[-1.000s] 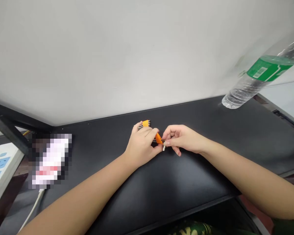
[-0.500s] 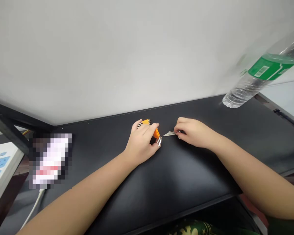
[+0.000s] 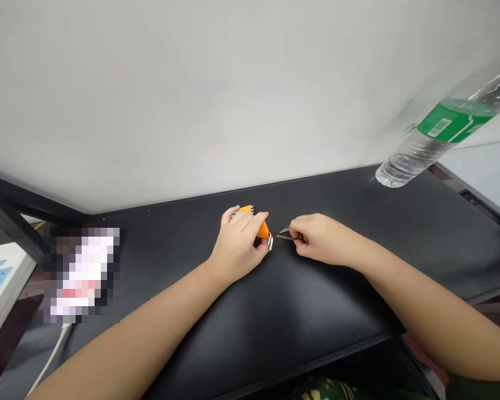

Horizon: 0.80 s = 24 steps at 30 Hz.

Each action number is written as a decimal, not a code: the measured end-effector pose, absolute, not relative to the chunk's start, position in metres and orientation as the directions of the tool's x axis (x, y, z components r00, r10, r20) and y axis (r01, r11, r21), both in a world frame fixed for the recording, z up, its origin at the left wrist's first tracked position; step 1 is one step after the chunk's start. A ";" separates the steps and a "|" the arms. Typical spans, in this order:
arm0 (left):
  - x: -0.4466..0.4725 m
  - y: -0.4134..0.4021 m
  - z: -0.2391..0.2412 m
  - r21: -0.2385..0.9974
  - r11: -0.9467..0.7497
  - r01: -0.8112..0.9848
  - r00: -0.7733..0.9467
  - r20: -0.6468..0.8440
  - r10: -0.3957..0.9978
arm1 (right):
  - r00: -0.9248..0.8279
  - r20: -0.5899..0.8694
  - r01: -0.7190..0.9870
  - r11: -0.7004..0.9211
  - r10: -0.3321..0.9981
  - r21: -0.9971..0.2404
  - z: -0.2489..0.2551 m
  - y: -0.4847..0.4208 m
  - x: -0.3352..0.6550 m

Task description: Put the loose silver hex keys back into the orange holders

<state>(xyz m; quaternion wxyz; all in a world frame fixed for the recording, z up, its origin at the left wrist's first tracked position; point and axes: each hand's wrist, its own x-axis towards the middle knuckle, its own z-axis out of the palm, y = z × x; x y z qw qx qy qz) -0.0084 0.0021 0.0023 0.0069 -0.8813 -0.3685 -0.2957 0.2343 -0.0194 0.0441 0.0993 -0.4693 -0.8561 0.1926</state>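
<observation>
My left hand is wrapped round an orange hex key holder, much of it hidden by the fingers. Bent silver hex keys stick out of the holder's near end, and dark tips show at its far end. To the right, my right hand pinches one thin hex key that points toward the holder, a small gap apart. Several loose hex keys lie just behind it on the black tabletop, partly covered by my right fingers.
A clear plastic bottle with a green label stands at the back right by the wall. On the left lie a blurred-out phone-like device with a white cable and a white power strip.
My right hand has moved slightly nearer to me and left, and one hex key is now separated from the loose bunch. My left hand still holds the holder in about the same place.
</observation>
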 end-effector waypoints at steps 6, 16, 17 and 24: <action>-0.006 0.001 0.003 0.179 -0.747 0.641 0.576 0.531 0.621 | -0.535 0.092 0.618 0.463 0.840 -0.635 0.047 -0.019 0.233; -0.007 -0.001 0.004 0.143 -0.763 0.631 0.599 0.536 0.595 | -0.452 -0.079 0.535 0.199 0.889 -0.821 0.050 -0.023 0.234; -0.007 -0.001 0.005 0.121 -0.769 0.627 0.608 0.541 0.581 | -0.420 -0.124 0.512 0.122 0.899 -0.850 0.051 -0.023 0.233; -0.004 -0.007 0.007 0.052 -0.790 0.611 0.636 0.561 0.530 | -0.329 -0.341 0.273 -0.257 0.881 -0.927 0.044 -0.020 0.215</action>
